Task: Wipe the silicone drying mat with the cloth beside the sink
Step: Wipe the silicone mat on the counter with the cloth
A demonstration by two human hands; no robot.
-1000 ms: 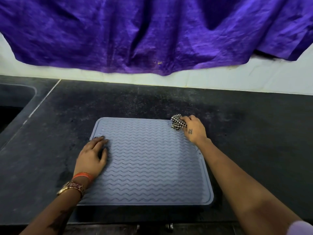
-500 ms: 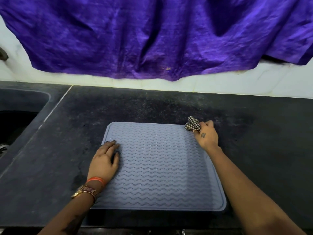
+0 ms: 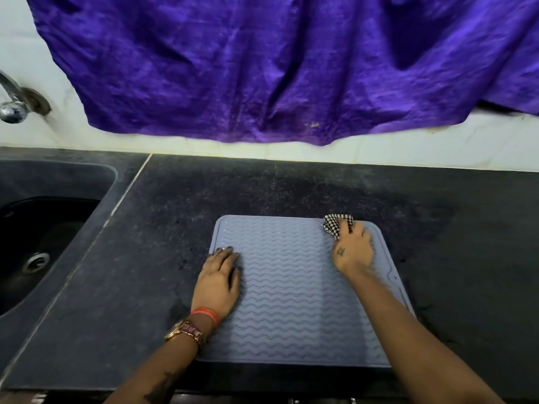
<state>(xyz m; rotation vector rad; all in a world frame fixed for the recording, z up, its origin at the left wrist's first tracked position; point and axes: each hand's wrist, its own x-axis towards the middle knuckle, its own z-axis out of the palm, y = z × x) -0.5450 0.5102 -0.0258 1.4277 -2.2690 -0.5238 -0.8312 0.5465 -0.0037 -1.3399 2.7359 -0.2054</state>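
A grey-blue silicone drying mat [image 3: 294, 301] with a wavy ribbed surface lies flat on the dark counter. My left hand [image 3: 218, 282] rests palm down on the mat's left edge, fingers spread, holding it in place. My right hand [image 3: 353, 250] is at the mat's far right corner, closed around a bunched black-and-white checked cloth [image 3: 335, 224] pressed onto the mat. Only the cloth's front part shows past my fingers.
A dark sink [image 3: 40, 246] with a metal drain [image 3: 36, 261] lies to the left, with a tap [image 3: 11, 103] on the wall above it. A purple cloth [image 3: 291, 68] hangs over the white back wall. Dark counter [image 3: 452, 258] surrounds the mat.
The camera has swung left, bringing the sink and tap into view. My right hand with the cloth has slid from just past the mat's far right corner onto the mat. The left hand stays put.
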